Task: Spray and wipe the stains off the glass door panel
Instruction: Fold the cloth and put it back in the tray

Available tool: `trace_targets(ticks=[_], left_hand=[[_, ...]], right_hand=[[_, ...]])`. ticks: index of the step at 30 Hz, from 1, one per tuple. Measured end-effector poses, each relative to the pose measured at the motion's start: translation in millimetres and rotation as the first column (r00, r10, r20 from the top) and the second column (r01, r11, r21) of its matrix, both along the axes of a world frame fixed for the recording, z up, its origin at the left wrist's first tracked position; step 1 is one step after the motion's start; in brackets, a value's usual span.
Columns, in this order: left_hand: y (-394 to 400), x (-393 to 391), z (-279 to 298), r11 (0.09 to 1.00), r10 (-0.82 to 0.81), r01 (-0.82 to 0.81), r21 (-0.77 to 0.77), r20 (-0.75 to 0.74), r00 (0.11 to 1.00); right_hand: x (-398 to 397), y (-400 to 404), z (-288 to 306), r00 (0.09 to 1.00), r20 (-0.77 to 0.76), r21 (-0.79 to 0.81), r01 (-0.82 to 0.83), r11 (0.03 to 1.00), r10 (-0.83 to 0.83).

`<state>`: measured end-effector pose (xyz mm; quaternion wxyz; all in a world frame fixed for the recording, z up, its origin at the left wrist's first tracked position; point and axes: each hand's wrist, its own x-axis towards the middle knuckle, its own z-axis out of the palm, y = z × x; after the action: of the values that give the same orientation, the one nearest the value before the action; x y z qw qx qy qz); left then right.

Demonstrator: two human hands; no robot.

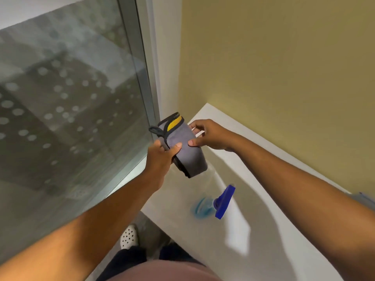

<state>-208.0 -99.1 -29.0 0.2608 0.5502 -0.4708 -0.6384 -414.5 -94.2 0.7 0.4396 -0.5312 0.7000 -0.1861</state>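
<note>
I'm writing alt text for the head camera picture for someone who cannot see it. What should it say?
Both hands, left hand and right hand, hold a folded grey cloth beside a glass door panel. A blue spray bottle stands on the white ledge below.

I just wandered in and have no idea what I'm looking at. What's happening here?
A person is standing at a glass door panel, getting ready to clean it. Both hands hold a folded grey cloth with dark edging and a yellow patch: the left hand grips its lower side, the right hand its upper side. A spray bottle with a blue trigger head stands on the white ledge beside the door, not held.
</note>
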Motion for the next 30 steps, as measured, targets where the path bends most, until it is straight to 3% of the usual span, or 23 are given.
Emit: trace_targets(ticks=[3, 11, 19, 25, 27, 30], left_hand=[[7, -12, -21, 0.997, 0.051, -0.054, 0.053, 0.067, 0.996], [21, -17, -71, 0.977, 0.144, -0.164, 0.135, 0.149, 0.978], [32, -22, -84, 0.975, 0.118, -0.147, 0.168, 0.175, 0.978], [24, -12, -92, 0.985, -0.039, 0.001, 0.172, 0.219, 0.975], [22, -8, -92, 0.986, -0.109, 0.070, 0.153, 0.264, 0.958], [25, 2, -92, 0.982, -0.175, 0.142, 0.124, 0.319, 0.932]], right_hand=[[-2, -8, -30, 0.989, -0.114, -0.004, -0.093, 0.996, 0.092], [-6, 5, -75, 0.952, -0.218, 0.015, -0.215, 0.977, 0.213], [4, 17, -91, 0.942, -0.301, -0.053, -0.170, 0.984, 0.146], [2, 31, -80, 0.982, -0.187, -0.166, -0.040, 0.985, 0.008], [-13, 45, -76, 0.987, -0.140, -0.129, -0.097, 0.987, 0.079], [-43, 77, -86, 0.956, -0.099, 0.056, -0.273, 0.960, 0.277]])
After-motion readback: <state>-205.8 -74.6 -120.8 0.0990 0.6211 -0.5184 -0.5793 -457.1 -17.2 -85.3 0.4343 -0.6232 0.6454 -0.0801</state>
